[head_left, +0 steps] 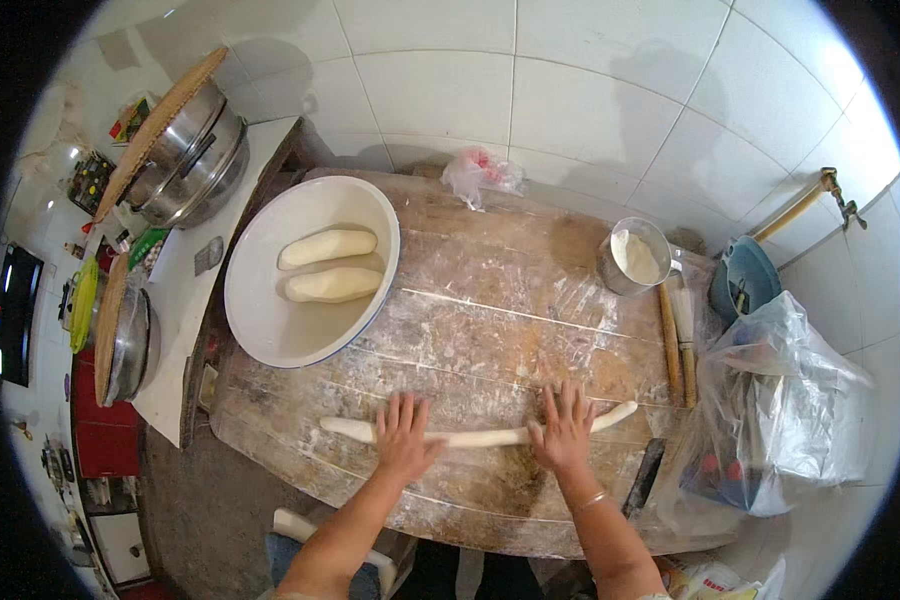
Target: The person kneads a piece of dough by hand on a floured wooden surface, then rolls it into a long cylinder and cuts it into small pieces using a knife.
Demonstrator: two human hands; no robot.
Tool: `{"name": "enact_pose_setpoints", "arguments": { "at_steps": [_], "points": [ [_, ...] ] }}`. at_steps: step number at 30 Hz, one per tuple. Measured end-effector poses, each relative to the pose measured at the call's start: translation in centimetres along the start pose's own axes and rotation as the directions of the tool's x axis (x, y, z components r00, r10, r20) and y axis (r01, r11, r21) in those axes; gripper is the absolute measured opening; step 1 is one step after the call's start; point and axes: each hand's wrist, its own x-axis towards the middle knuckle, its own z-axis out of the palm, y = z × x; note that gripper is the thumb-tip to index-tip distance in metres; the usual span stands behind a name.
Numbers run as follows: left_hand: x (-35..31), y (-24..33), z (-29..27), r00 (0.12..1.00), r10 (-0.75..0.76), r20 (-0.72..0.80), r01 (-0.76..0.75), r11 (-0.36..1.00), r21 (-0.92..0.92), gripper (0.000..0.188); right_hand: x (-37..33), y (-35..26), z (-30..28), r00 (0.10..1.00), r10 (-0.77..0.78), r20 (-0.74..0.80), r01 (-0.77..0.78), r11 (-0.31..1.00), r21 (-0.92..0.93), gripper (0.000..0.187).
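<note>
A long, thin rope of dough (480, 438) lies crosswise on the floured wooden board (490, 290). Flat on its left part rests my left hand (402, 438), fingers stretched out and a little apart. My right hand (565, 428) presses on the rope further right, its fingers spread too. Both ends of the dough stick out past my hands, and the right end curves away from me. To the far left, a white enamel basin (270, 335) holds two thick dough logs (328, 249).
At the far right stand a metal cup of flour (635, 258), a rolling pin (670, 345) and a brush (685, 320). A dark-bladed knife (645, 475) lies near my right forearm. Plastic-wrapped goods (780, 420) crowd the right edge. Steel pots (195, 165) sit on the left counter.
</note>
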Motion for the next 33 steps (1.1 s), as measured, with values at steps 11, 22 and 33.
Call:
{"name": "enact_pose_setpoints", "arguments": {
  "at_steps": [11,22,33],
  "points": [
    [-1.4,-2.4,-1.1,0.997,0.062,-0.046,-0.062,0.998,-0.008,0.084,2.6,4.2,-0.9,0.994,0.109,-0.010,-0.109,0.994,0.012,0.077],
    [6.2,-1.9,-1.1,0.943,-0.232,-0.239,0.202,0.969,-0.144,0.058,7.7,-17.5,5.3,0.984,-0.109,-0.144,0.132,0.977,0.165,0.069],
    [-12.6,-5.8,2.3,0.979,0.178,0.101,-0.164,0.977,-0.133,0.084,-10.5,-10.0,2.3,0.935,-0.280,0.217,0.241,0.952,0.188,0.085]
  ]
}}
